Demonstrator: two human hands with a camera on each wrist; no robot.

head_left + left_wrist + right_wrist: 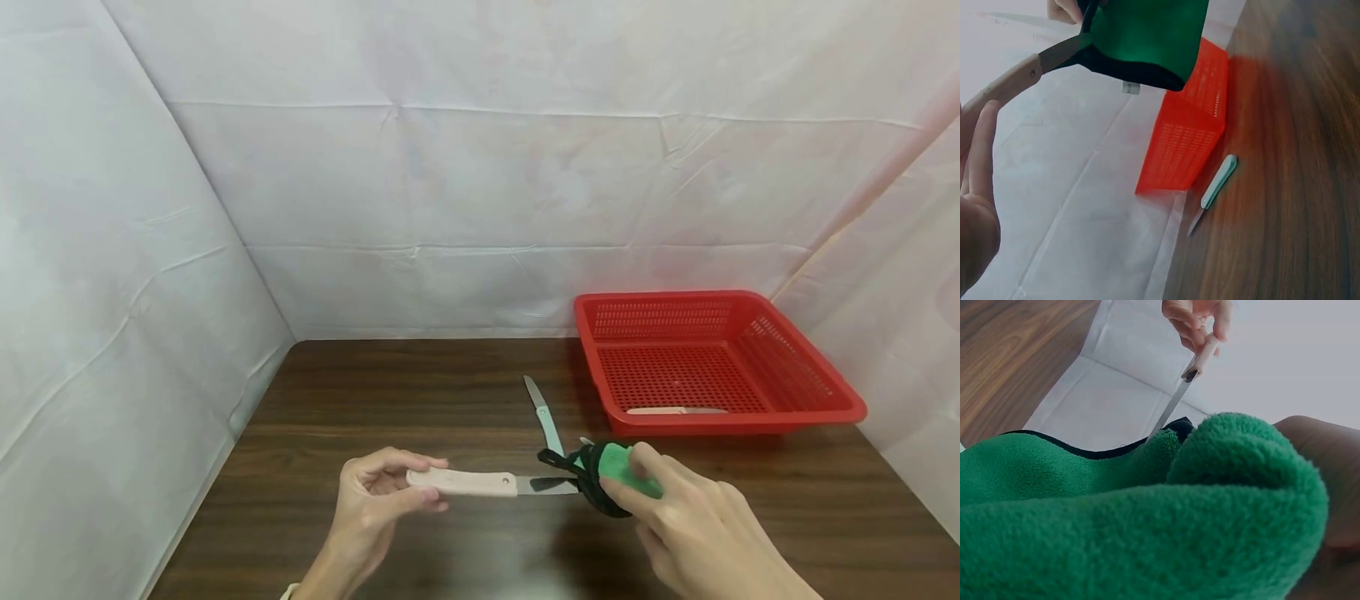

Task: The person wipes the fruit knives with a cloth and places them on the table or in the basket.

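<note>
My left hand (367, 508) pinches the pale pink handle of a knife (465, 482) between thumb and fingers, its blade pointing right. In my right hand (690, 517) is a green fleecy cloth (619, 461) with a black edge, gripped by the thumb and fingers. The cloth meets the tip end of the blade, and in the right wrist view the cloth (1147, 519) hides the blade's tip. A second knife with a light green handle (549, 429) lies on the table just behind the cloth.
A red plastic basket (825, 408) stands at the back right of the dark wooden table (360, 392). Inside it, by the front wall, lies a pale-handled knife (660, 410). White sheeting (480, 183) closes off the back and both sides.
</note>
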